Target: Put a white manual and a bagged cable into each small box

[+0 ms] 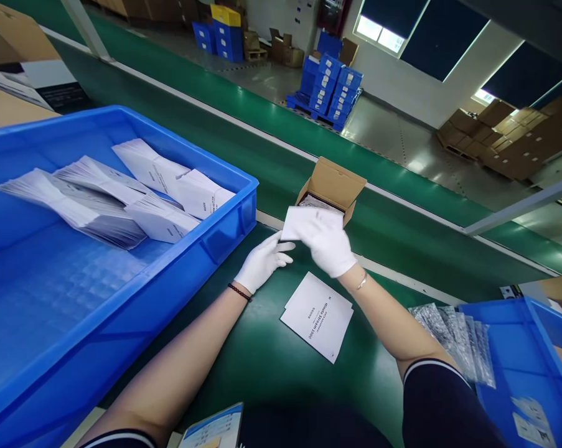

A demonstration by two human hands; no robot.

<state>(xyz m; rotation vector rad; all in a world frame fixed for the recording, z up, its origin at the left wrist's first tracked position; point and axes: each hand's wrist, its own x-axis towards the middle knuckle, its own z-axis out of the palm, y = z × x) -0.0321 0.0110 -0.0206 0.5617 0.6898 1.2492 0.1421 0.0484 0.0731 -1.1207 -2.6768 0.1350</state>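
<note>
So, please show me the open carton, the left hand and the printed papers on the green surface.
Open carton (338, 180), head view: raised lid.
Left hand (261, 264), head view: glove's middle.
Printed papers (318, 318), head view: top sheet.

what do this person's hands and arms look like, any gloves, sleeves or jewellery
The left hand and right hand wear white, wrist-length gloves. There's a dark beaded bracelet on the left and a thin, silvery bracelet on the right. The short, dark sleeves are white-striped near the hem.

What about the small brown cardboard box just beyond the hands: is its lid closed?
No, the small brown cardboard box has its lid standing raised, with shiny plastic wrapping visible inside.
</note>
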